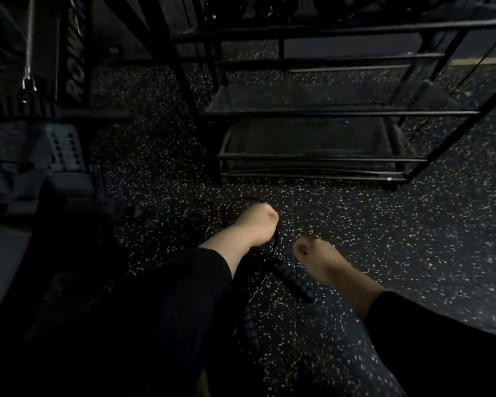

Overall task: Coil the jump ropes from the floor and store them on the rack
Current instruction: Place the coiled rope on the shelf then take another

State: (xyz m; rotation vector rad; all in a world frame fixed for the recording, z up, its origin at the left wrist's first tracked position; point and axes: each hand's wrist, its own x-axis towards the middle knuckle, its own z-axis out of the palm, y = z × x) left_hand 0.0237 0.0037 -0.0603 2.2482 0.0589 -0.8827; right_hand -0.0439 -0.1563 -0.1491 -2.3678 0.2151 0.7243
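A black jump rope lies on the speckled floor, its thin cord looping around my left hand [259, 224]. That hand is closed into a fist on the cord [275, 242], which curves down below it. A ribbed black handle [294, 279] lies on the floor between my forearms, and a second ribbed handle [251, 328] lies lower, near my left sleeve. My right hand [308, 247] is closed with its fingertips pinched; a very thin line rises from it, too faint to tell whether it is held. The black metal rack [312, 160] stands just beyond my hands.
A rowing machine [55, 156] with grey foot plates fills the left side. The rack's lower shelves are dark mesh with bars in front. Speckled rubber floor [427, 239] stretches to the right. The scene is very dim.
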